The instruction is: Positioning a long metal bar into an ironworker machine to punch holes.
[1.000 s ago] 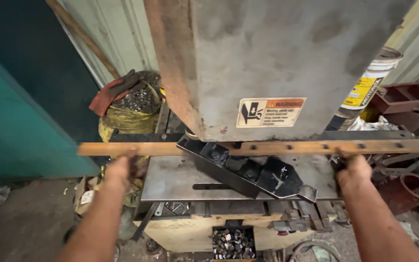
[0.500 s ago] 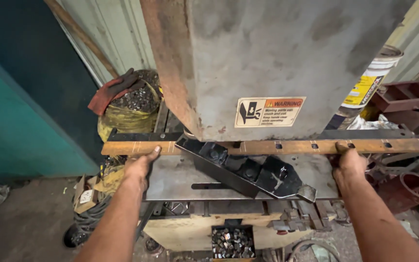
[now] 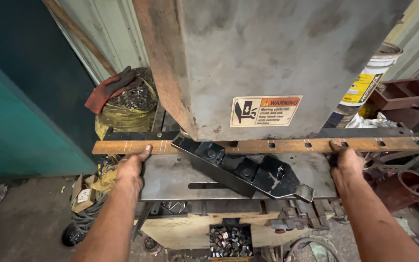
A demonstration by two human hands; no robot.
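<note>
Cluttered metal workshop, dim warm light. Teal panel at left, dark gap behind it. Pale corrugated wall at back, rusty rod leaning on it. Yellow sack full of metal slugs, red glove on top. White bucket with yellow label at right, reddish steel channel beside it. Bare concrete floor, littered; small bin of slugs below the table.
</note>
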